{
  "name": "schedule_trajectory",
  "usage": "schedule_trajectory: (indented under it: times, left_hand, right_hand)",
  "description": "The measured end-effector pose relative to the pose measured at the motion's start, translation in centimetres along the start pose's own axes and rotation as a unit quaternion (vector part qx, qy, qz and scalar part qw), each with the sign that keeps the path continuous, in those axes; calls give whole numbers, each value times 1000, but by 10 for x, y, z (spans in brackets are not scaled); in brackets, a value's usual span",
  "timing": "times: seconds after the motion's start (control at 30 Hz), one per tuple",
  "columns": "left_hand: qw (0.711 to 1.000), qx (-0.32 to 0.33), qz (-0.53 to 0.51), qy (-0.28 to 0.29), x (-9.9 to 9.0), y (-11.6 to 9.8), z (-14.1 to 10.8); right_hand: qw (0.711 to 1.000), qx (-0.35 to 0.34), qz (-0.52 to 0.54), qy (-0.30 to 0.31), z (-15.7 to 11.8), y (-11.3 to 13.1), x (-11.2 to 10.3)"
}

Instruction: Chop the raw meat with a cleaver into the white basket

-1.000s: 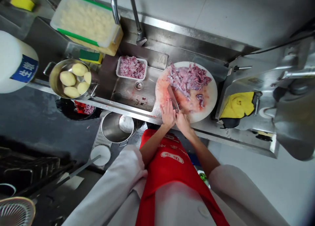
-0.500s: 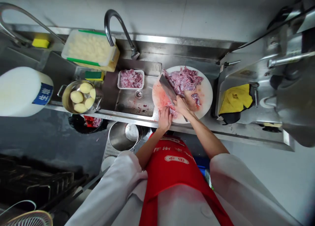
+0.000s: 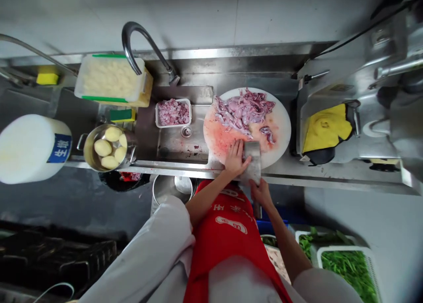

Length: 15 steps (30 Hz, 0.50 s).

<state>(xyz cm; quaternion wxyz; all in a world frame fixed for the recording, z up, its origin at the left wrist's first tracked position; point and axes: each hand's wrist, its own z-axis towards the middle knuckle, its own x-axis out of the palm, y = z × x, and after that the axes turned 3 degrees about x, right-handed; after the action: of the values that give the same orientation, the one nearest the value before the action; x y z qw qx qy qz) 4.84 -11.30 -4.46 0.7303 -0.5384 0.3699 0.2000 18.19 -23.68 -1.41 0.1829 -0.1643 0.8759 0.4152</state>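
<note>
The right hand (image 3: 261,193) grips a broad, rectangular grey steel cleaver (image 3: 253,155) at the near edge of a round white chopping board (image 3: 282,133) on the metal bench (image 3: 297,179). The left hand (image 3: 235,162) lies flat, fingers extended, just left of the blade; pinkish-purple raw meat (image 3: 246,109) is heaped on the board's far side.

Occluded, clipped and illegible items, head view.
Bare right hand (image 3: 260,193) hides part of the wide grey metal cleaver (image 3: 253,155)'s handle; underside of bare left hand (image 3: 235,160) unseen. Round black basin (image 3: 115,182) half under steel counter (image 3: 297,179). White plastic drum (image 3: 26,149) clipped left, white plastic basket (image 3: 345,249) clipped below. Red cloth apron (image 3: 231,245): lettering too small.
</note>
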Motion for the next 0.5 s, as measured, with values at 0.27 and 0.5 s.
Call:
schedule_trajectory:
  times: [0.27, 0.5]
  left_hand:
    - [969, -103, -71, -211, -100, 100, 20]
    - [914, -312, -20, -259, -254, 290, 100]
  right_hand:
    - [983, -124, -120, 57, 49, 154, 117]
    - [958, -158, -223, 79, 79, 273, 189]
